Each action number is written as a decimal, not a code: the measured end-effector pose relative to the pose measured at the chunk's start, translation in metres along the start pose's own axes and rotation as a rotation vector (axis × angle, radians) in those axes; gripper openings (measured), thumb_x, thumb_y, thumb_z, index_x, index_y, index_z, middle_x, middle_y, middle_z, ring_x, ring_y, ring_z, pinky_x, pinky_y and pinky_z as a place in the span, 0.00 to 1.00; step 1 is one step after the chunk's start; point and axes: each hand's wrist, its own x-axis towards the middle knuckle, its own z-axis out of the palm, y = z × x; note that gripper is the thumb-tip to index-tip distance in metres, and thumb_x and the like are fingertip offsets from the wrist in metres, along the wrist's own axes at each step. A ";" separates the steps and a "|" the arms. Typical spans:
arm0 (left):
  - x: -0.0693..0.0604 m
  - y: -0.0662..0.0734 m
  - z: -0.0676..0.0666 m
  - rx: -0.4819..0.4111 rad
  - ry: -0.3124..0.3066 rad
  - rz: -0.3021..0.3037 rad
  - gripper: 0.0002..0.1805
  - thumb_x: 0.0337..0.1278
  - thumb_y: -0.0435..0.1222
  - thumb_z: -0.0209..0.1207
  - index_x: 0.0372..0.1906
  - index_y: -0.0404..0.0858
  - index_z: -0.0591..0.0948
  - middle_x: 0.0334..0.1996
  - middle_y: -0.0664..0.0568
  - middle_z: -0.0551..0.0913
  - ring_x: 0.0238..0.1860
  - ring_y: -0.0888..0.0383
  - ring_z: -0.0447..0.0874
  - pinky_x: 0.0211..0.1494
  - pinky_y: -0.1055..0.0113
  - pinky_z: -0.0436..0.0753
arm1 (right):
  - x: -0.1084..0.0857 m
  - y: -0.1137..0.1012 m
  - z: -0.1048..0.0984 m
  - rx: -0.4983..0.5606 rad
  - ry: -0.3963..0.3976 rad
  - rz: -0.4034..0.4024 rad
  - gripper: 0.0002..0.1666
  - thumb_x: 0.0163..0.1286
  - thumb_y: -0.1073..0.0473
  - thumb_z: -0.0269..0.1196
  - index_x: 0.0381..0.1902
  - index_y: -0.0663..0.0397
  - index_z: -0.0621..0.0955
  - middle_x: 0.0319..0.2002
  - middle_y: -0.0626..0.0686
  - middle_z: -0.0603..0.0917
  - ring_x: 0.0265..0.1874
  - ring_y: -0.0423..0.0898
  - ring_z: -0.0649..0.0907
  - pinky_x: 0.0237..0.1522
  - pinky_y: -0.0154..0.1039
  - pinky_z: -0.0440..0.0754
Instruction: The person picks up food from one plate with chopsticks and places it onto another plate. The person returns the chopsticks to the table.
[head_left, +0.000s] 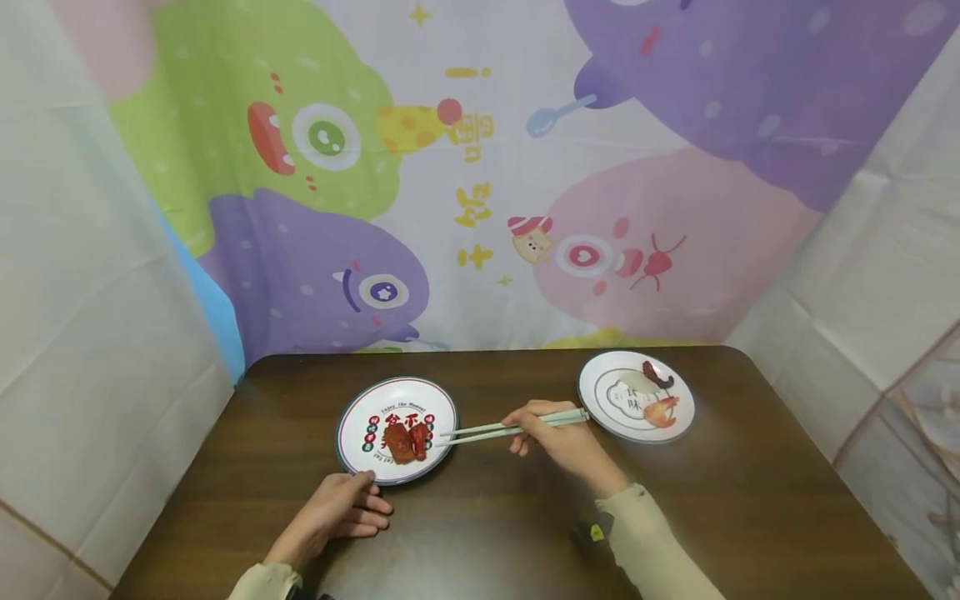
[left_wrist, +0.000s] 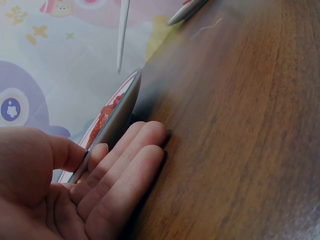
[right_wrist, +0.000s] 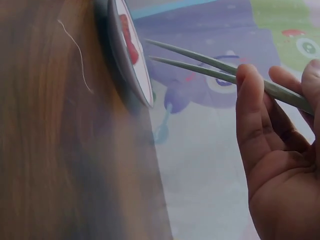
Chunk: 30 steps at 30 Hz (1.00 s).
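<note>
A pair of slender, pale green, tapered chopsticks (head_left: 566, 416) lies across the right hand (head_left: 558, 443), whose fingers and thumb pinch them partway along. Their two tips stand slightly apart, above the right rim of a round white plate with a dark edge, a thin red line and printed red lettering (head_left: 427, 398), near the food but not touching it. The left hand (head_left: 339, 507) pinches the plate's near rim between thumb and index finger; its other fingers reach out beside the plate, low over the wood.

This plate sits left of centre on a dark brown, wood-grained table with rounded far corners (head_left: 480, 517). A strip of wood separates it from the table's far edge, and a broader stretch runs to its right, where the right hand hovers. More wood extends in front, between the two forearms.

On the left plate, two pieces of food lie side by side toward the near right: a broad, brown-orange glazed piece (head_left: 398, 444) and a narrower, glossy red one (head_left: 419, 441). Well to the right, near the far edge, a second round white plate with grey line decoration (head_left: 609, 367) holds a curved, dark reddish piece (head_left: 657, 374) and an orange shrimp (head_left: 661, 412), set apart near its right rim. A pale cloth printed with cartoon monsters (head_left: 480, 312) hangs behind the table
</note>
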 end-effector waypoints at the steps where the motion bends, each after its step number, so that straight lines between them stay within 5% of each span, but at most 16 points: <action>1: 0.000 0.000 0.000 -0.001 0.001 0.000 0.18 0.79 0.44 0.44 0.39 0.33 0.75 0.31 0.46 0.90 0.30 0.55 0.92 0.33 0.63 0.91 | -0.001 -0.001 -0.004 -0.003 0.005 0.001 0.15 0.79 0.60 0.57 0.44 0.65 0.87 0.28 0.64 0.88 0.24 0.44 0.88 0.30 0.44 0.91; 13: -0.004 -0.002 0.001 -0.007 0.024 -0.015 0.18 0.78 0.43 0.44 0.40 0.32 0.74 0.31 0.46 0.90 0.30 0.54 0.92 0.34 0.62 0.92 | -0.035 0.000 -0.062 -0.082 0.122 -0.063 0.13 0.78 0.67 0.56 0.47 0.70 0.85 0.28 0.61 0.88 0.26 0.50 0.88 0.31 0.40 0.89; 24: -0.001 0.001 0.001 -0.003 0.012 -0.005 0.18 0.78 0.43 0.44 0.39 0.32 0.75 0.31 0.46 0.90 0.30 0.55 0.92 0.34 0.62 0.92 | -0.055 -0.006 -0.099 -0.145 0.234 -0.074 0.12 0.78 0.68 0.57 0.46 0.68 0.86 0.29 0.56 0.88 0.28 0.44 0.87 0.35 0.34 0.89; 30: -0.001 0.002 0.001 -0.004 0.014 -0.007 0.17 0.77 0.43 0.44 0.39 0.33 0.75 0.30 0.47 0.90 0.30 0.55 0.92 0.34 0.63 0.91 | -0.066 -0.009 -0.114 -0.216 0.312 0.026 0.14 0.78 0.62 0.59 0.47 0.68 0.86 0.30 0.54 0.89 0.29 0.41 0.88 0.37 0.30 0.87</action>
